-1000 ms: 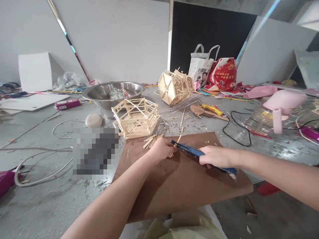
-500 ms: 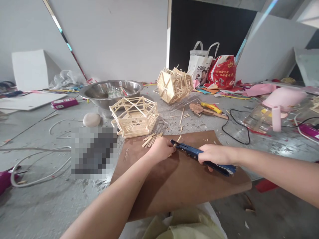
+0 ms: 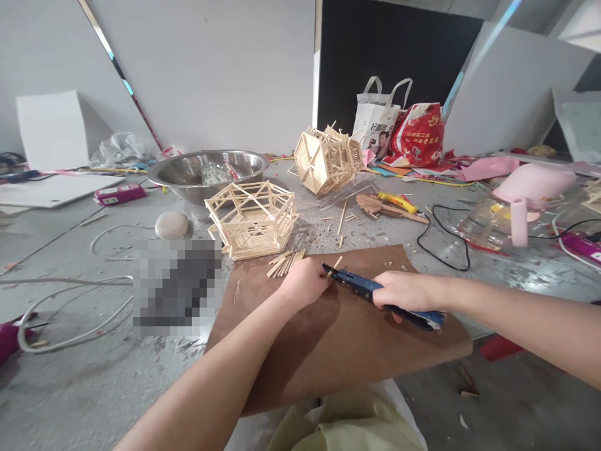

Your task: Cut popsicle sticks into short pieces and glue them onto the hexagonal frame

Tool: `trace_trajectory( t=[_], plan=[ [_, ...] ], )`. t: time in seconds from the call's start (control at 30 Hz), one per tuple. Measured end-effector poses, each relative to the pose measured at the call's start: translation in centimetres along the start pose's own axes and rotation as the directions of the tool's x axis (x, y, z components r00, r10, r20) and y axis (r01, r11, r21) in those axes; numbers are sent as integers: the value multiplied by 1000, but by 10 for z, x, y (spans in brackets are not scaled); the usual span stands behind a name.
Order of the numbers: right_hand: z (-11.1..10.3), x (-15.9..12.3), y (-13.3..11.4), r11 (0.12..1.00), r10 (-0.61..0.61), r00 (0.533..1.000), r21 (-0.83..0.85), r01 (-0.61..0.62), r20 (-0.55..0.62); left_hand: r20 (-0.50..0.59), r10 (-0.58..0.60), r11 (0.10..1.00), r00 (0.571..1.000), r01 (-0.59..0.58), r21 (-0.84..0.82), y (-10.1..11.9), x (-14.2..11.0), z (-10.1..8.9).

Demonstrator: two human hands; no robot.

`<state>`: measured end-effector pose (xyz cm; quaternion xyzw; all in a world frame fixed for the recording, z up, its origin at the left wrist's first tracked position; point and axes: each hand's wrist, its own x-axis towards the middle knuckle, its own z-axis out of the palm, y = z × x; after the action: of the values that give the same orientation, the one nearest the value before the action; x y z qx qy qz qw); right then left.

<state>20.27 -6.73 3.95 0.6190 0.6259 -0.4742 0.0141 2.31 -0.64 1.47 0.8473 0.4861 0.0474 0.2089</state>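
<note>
My right hand (image 3: 404, 292) is wrapped round a long dark-blue hand tool (image 3: 359, 285) with two long arms, its exact kind unclear. My left hand (image 3: 304, 280) is closed at the tool's far end, where a thin wooden stick (image 3: 337, 264) crosses its tip. The fingertips of that hand are partly hidden, but they appear to pinch the stick. Just beyond the left hand lies a small pile of short wooden sticks (image 3: 285, 263). Behind the pile stands an open hexagonal frame of sticks (image 3: 253, 220). Brown paper (image 3: 357, 357) lies under both hands.
A larger stick model (image 3: 326, 160) stands farther back. Around it are a steel basin (image 3: 162, 174), a yellow-handled tool (image 3: 398, 202), a pink-lidded clear jug (image 3: 493, 216) and black cable. At left are a white rounded object (image 3: 171, 225), a blurred-out dark patch and a pale cable.
The two arms of the blue tool have come closer together at the right-hand end. My left hand has stayed nearly in place, and the view has shifted slightly.
</note>
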Motion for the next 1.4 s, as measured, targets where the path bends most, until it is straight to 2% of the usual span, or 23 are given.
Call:
trace_trajectory(
  t=[0.17, 0.33, 0.47, 0.53, 0.67, 0.77, 0.93, 1.4],
  plan=[
    [3, 4, 6, 993, 19, 995, -113, -31, -100, -22, -11, 999, 1000, 12, 40, 1, 1, 2],
    [8, 5, 11, 990, 6, 988, -138, -28, -154, -11, -30, 995, 999, 31, 99, 3, 2, 3],
    [10, 8, 14, 994, 13, 996, -110, -23, -92, -31, -38, 983, 999, 43, 177, 5, 1, 5],
    [11, 9, 12, 995, 40, 996, -84, -46, -79, -41, -51, 976, 998, 58, 209, 6, 0, 6],
    [15, 9, 4, 988, 144, 975, -32, -151, -172, -70, -53, 965, 996, 69, 254, 6, -1, 8],
    [17, 10, 0, 982, 177, 965, -32, -187, -194, -74, -27, 960, 997, 46, 276, 6, -1, 8],
    [20, 13, 5, 982, 114, 955, -114, -150, -274, -74, -40, 958, 996, 59, 281, 7, -2, 6],
    [26, 11, 3, 975, 66, 941, -181, -132, -333, -92, -52, 956, 994, 77, 284, 5, -3, 6]
  ],
)
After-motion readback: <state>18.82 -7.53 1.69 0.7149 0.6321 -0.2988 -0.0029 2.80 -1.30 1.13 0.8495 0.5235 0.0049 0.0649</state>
